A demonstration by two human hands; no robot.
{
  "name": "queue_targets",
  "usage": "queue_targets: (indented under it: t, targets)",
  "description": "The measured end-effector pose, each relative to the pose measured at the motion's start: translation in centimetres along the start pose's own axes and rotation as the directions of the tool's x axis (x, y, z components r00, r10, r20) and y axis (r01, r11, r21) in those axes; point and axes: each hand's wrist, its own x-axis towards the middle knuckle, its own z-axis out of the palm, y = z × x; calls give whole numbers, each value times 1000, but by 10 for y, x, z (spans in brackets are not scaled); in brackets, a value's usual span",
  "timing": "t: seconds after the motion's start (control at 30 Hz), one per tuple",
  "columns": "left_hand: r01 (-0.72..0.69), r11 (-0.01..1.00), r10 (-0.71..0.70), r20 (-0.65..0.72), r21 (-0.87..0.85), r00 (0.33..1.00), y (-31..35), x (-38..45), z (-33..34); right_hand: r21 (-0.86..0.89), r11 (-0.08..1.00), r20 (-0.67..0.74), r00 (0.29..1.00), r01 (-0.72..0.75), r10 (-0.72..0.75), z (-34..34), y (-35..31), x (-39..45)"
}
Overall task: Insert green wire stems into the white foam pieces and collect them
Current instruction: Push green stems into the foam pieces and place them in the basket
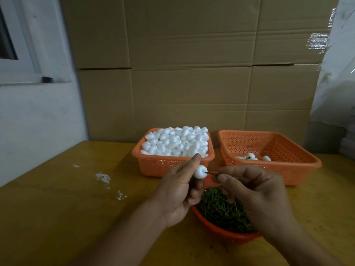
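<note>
Wooden table [76,189]; left fingers [196,160] around foam piece [199,171], right fingers [221,178] pinching green stem [210,173].

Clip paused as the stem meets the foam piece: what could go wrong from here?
1. The green wire stem tip sits at the edge of the foam piece; pushed off-centre, it might exit the side or prick the left hand.
2. The right hand pinches the thin stem near its end, so it may bend or slip into the bowl of stems.

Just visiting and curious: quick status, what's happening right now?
Left hand grips foam piece. Right hand pinches green stem, tip at the foam. Nothing in the way.
</note>
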Motion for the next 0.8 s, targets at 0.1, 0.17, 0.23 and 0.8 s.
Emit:
queue_targets:
  t: [0.1,0.17,0.23,0.8]
  targets:
    - [-18,999,18,0,27,1000,-1,-1,2,-57,998,-13,1000,26,-27,1,0,-1]
    - [-29,998,30,-8,52,1000,-1,-1,3,-136,989,-23,998,56,-60,2,0,-3]
    - [-45,995,47,-23,91,999,-2,-2,4,-254,962,-18,994,99,-107,3,2,-4]
    - [-224,955,223,25,195,974,-9,-3,5,-583,797,-9,980,157,-199,0,5,-7]
